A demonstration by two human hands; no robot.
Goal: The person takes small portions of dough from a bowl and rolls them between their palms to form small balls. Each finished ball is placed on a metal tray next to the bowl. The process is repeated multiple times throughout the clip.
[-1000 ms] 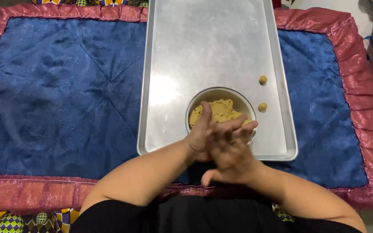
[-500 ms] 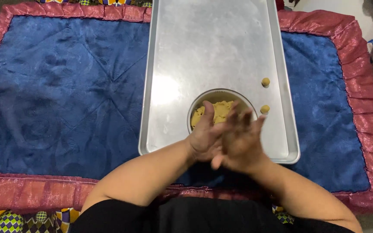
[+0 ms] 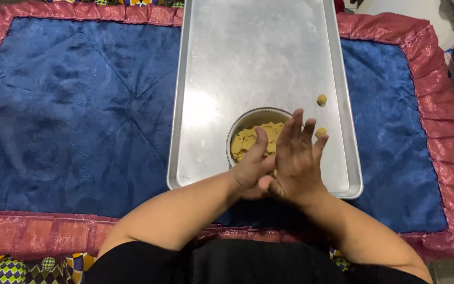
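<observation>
The left hand (image 3: 250, 171) and right hand (image 3: 296, 160) press palm to palm over the near edge of the metal bowl (image 3: 237, 138) of yellow dough (image 3: 250, 139); whether the grip encloses anything cannot be told. Two dough balls (image 3: 321, 99) lie on the baking tray (image 3: 258, 58) just beyond the right fingertips.

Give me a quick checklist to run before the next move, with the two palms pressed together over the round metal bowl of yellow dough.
1. Left hand and right hand palm to palm: ok.
2. Dough piece between palms: cannot tell, hidden.
3. Round metal bowl holds yellow dough: ok.
4. Two small dough balls sit apart on the rectangular metal tray: ok.
5. Tray lies flat on blue quilted mat: ok.
</observation>
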